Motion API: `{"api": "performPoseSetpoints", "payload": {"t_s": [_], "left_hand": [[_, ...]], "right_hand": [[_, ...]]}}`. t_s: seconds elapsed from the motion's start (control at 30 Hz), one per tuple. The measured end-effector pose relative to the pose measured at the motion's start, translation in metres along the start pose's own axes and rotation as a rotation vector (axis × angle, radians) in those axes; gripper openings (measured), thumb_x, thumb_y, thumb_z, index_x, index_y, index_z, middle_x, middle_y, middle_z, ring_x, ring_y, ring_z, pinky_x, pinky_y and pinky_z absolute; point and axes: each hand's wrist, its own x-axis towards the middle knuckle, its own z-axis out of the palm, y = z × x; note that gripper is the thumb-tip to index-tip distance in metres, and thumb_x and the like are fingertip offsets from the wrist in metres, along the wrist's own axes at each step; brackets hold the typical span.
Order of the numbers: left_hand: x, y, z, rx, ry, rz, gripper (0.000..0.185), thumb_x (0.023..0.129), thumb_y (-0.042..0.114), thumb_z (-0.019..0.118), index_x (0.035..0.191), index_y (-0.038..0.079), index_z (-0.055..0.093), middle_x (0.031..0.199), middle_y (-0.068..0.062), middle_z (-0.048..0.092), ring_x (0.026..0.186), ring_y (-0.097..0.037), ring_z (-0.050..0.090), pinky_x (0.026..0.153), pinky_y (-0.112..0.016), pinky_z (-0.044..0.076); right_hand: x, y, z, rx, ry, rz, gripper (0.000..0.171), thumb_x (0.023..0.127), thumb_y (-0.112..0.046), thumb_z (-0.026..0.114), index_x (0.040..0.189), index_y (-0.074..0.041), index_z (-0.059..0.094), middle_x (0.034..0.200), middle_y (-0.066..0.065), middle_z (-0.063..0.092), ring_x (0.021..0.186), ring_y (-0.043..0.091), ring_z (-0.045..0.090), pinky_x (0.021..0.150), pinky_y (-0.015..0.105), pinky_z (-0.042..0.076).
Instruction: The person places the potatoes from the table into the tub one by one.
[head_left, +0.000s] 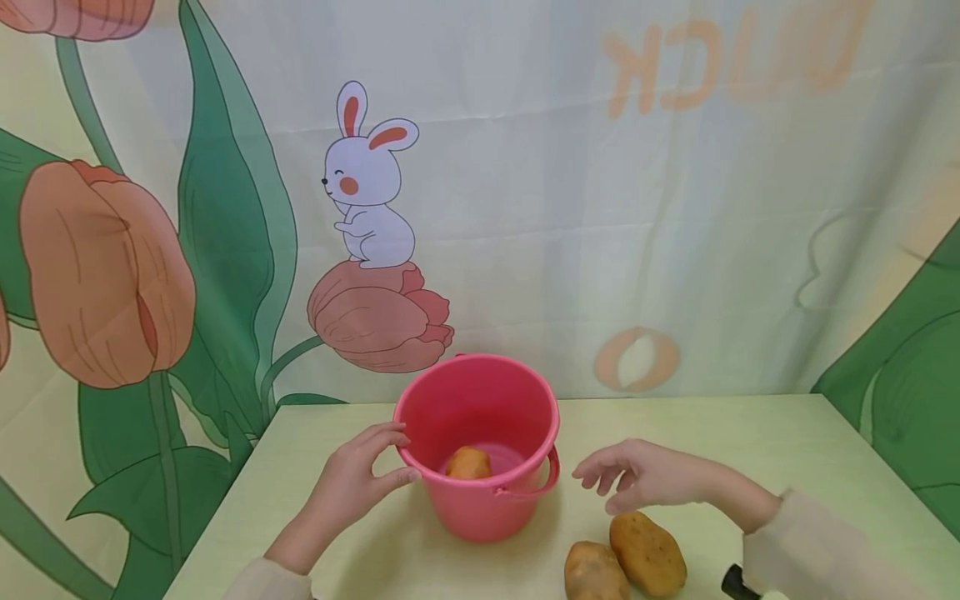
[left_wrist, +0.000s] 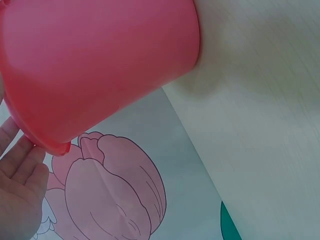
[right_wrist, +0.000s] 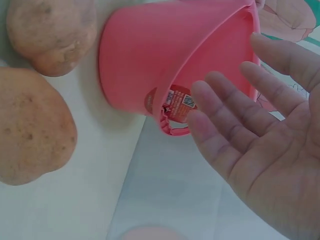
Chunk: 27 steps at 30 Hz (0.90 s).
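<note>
Cloth backdrop (head_left: 517, 208) printed with tulips and a white rabbit (head_left: 371, 179), hanging behind a pale tabletop (head_left: 772, 433). Pink bucket (head_left: 480, 512) stands on the table between both hands, base flat, mouth facing up.

Left hand (head_left: 348, 479) is at the bucket's near-left rim: fingers fairly straight and touching the edge, thumb spread wide of them. Probably there to steady the bucket; contact looks light, no tight grip visible. Right hand (head_left: 648, 475) hangs in the air to the other side, palm toward the bucket, fingers spaced and slightly bent, nothing held, apart from the bucket.

Bucket contents: one potato (head_left: 469, 463) on the bottom, partly hidden by the front rim; no second one visible inside. Handle (head_left: 553, 473) hangs down on the right hand's side, likely so the mouth stays unobstructed. Red label (right_wrist: 180, 106) with a code shows by the handle in the right wrist view.

Two more potatoes, just below the right hand and nearer the person: darker one (head_left: 648, 554), paler one (head_left: 596, 573). Close together; can't tell if touching. Presumably put there for easy reach. Neither is gripped.
</note>
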Motion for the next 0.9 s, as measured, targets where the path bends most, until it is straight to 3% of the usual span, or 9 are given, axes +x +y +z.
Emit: {"api": "performPoseSetpoints", "payload": {"t_s": [0.33,0.6,0.9], "left_hand": [[0.000,0.000,0.000,0.006,0.002,0.006,0.039,0.067,0.037,0.074,0.101,0.022,0.062,0.120,0.004,0.055,0.114,-0.019,0.050,0.080,-0.036,0.052],[0.001,0.000,0.000,-0.004,-0.011,-0.019,0.042,0.067,0.039,0.073,0.103,0.022,0.062,0.121,0.003,0.054,0.115,-0.020,0.049,0.079,-0.035,0.053],[0.000,0.000,0.000,-0.001,-0.010,-0.003,0.042,0.067,0.039,0.073,0.103,0.022,0.062,0.121,0.003,0.055,0.114,-0.020,0.049,0.079,-0.035,0.052]], "right_hand": [[-0.002,0.013,0.006,0.072,-0.001,0.007,0.037,0.081,-0.012,0.062,0.116,-0.008,0.055,0.106,0.009,0.057,0.091,0.011,0.054,0.074,0.023,0.050],[-0.006,0.029,0.012,0.073,0.000,0.024,0.037,0.080,-0.015,0.063,0.115,-0.008,0.055,0.106,0.009,0.056,0.091,0.011,0.054,0.075,0.023,0.049],[-0.009,0.039,0.015,0.079,-0.007,0.026,0.037,0.080,-0.012,0.062,0.115,-0.005,0.055,0.106,0.010,0.056,0.090,0.009,0.054,0.076,0.023,0.049]]}}
